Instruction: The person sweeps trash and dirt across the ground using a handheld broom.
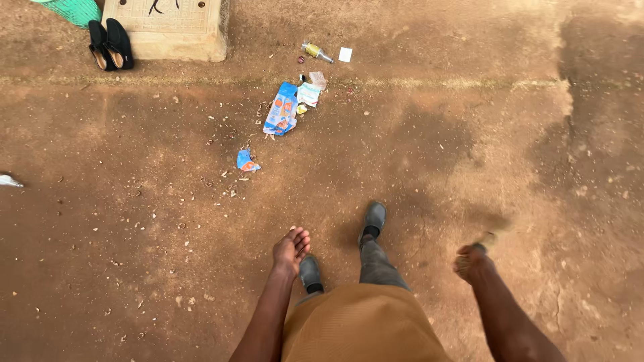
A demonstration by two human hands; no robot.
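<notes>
A pair of black slip-on shoes (111, 44) is lying at the top left, touching a pale concrete slab (171, 30), with green mesh (72, 10) showing beside them at the frame's edge. Litter is sitting on the reddish dirt ground (436, 134): a small bottle (316, 51), a white paper square (345, 55), a blue and orange plastic wrapper (282, 109) and a smaller blue scrap (246, 161) nearer the camera.

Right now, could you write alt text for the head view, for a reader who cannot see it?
A person walks on bare reddish dirt, left hand open and empty, right hand closed on something blurred. Ahead lie scattered wrappers, a small bottle and black shoes beside a concrete slab.
</notes>
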